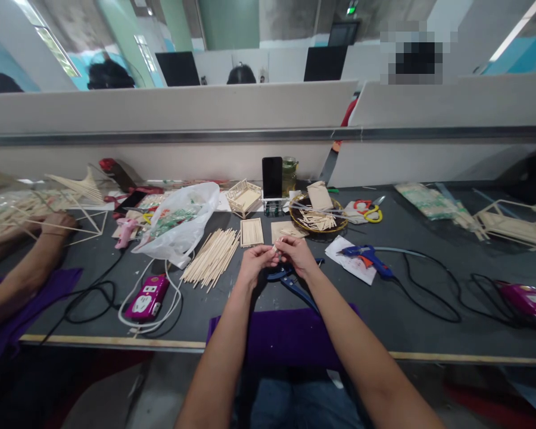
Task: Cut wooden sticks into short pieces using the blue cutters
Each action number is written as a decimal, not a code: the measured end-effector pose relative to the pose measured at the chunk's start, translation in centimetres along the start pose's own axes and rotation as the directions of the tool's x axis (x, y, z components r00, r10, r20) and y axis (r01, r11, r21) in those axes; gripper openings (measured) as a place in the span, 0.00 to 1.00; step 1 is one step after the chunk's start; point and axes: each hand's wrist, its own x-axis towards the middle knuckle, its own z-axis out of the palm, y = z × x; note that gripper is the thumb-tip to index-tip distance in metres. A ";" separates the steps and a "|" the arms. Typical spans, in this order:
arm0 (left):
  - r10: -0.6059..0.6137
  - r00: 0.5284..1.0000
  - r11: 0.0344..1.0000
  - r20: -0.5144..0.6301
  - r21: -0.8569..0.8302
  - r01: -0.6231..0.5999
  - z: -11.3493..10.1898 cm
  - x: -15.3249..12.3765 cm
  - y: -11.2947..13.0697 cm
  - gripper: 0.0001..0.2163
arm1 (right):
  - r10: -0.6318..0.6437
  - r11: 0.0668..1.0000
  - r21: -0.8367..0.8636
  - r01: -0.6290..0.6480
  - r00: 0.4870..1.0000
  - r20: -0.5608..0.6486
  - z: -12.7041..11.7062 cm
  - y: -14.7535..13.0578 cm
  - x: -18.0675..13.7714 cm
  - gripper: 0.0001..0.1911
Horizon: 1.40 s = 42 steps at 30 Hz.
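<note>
My left hand and my right hand meet above the dark table, fingertips pinched together on a small short wooden stick piece. Blue-handled cutters lie just under my right wrist. A loose pile of long wooden sticks lies left of my left hand. A flat panel of glued sticks and a second flat panel lie just beyond my hands.
A blue glue gun rests on white paper at the right, its black cable looping on. A pink power strip, plastic bag, round basket of stick offcuts, upright phone and small stick chair stand around. Another person's arms work at the left.
</note>
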 end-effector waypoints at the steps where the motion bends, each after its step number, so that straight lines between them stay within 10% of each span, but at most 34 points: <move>1: -0.004 1.000 1.000 -0.003 -0.006 0.004 0.0 0.0 0.1 0.18 | -0.016 1.000 -0.006 0.016 1.000 -0.011 0.0 0.0 0.0 0.14; 30: 0.338 0.939 0.899 -0.063 0.316 -0.302 -0.1 0.5 -0.6 0.14 | -0.252 0.944 -0.226 0.241 0.968 -0.020 0.1 -0.2 -0.2 0.14; 42: 0.368 0.928 0.899 0.060 0.233 -0.371 0.0 0.0 -0.7 0.11 | 0.139 0.964 0.208 -0.165 0.981 0.133 -0.5 -0.5 0.0 0.14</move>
